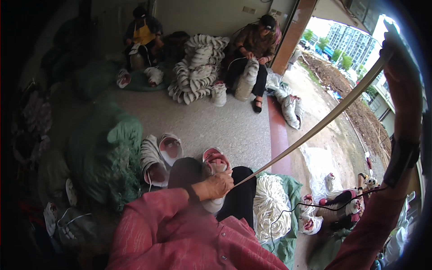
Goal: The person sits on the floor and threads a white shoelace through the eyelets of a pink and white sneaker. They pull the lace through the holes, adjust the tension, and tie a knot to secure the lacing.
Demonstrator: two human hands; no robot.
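A white shoe with a pink lining [213,205] rests upright between my knees. My left hand [217,183] is closed over its upper, the fingers wrapped around the front. From beside that hand a flat off-white shoelace [310,133] runs taut up to the far right. There my right hand [398,56] is raised high, arm stretched out, closed on the lace; its fingers are dark and partly lost at the picture's rim. By my right thigh a big heap of white shoelaces [271,209] lies on a green sack [293,189].
Two stacks of white shoes [155,167] stand left of my knee, beside a bulging green sack [101,148]. Ahead, two seated people handle shoes near a tall shoe pile [195,72]. More shoes [310,225] and a thin black cord [333,208] are at right.
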